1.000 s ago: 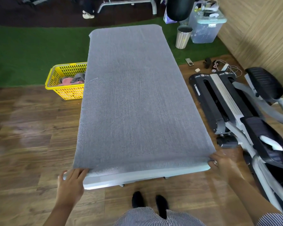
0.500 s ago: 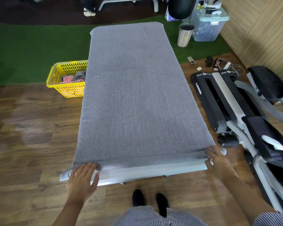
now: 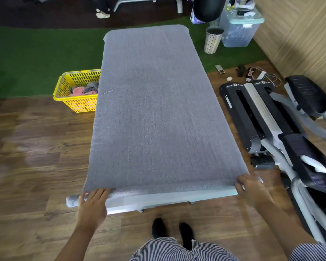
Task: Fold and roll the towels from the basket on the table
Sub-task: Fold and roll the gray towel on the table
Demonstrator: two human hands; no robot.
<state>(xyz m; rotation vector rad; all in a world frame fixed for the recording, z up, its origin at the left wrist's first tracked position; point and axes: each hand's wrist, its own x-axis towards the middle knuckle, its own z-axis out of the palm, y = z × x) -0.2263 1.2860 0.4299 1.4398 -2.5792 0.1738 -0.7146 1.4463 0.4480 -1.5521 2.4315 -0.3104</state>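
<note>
Two hands at the towel's near edge

Grey towel (image 3: 158, 110) lies spread flat, covering the table (image 3: 167, 197) almost end to end; near edge begun into a thin roll along the table's near rim. Left hand (image 3: 91, 206) rests on the roll's left end, fingers straight and slightly spread; right hand (image 3: 251, 189) sits on the right end, fingers curved over the edge, actual grip cannot be told. Yellow basket (image 3: 77, 102) stands on the floor left of the table, pink and grey cloths inside.

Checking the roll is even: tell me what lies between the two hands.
In the head view, only the rolled near edge of the grey towel spans from the left hand to the right hand.
</note>
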